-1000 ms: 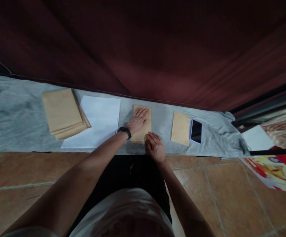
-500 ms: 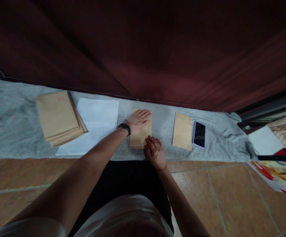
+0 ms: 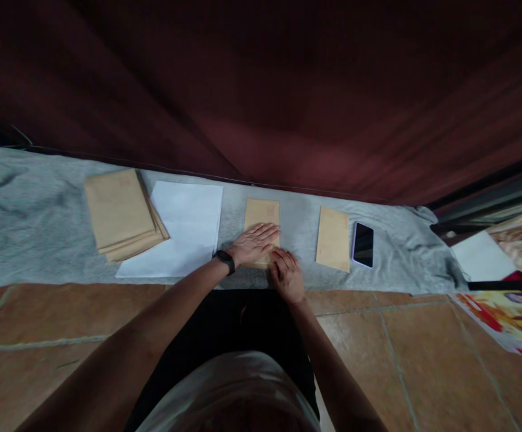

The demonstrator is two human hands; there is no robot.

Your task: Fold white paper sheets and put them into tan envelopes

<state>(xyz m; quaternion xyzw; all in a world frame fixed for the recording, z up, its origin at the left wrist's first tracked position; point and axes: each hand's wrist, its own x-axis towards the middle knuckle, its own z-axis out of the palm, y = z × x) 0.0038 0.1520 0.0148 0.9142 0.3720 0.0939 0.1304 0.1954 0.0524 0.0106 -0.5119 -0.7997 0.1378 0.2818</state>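
A brown envelope (image 3: 258, 211) lies flat near the middle of the table (image 3: 300, 231), between its far and near edges. The left hand (image 3: 252, 242) rests across it, palm down, fingers straight, gripping nothing. The right hand (image 3: 288, 275) bends its fingers at the envelope's near right corner; whether its grip pinches the paper cannot be told. The step in hand appears to be pressing the envelope flat; shifting it would call for raising the left palm and getting fingertips under an edge. To the left, a stack of envelopes (image 3: 119, 207) overlaps white paper (image 3: 191, 222); to the right lie a single envelope (image 3: 333, 239) and a phone (image 3: 363, 245). Grey cloth (image 3: 40, 222), wrinkled towards both ends, covers the table. A dark red curtain (image 3: 261, 108) hangs along the far edge; tiled floor (image 3: 355, 342) shows beyond the near edge.
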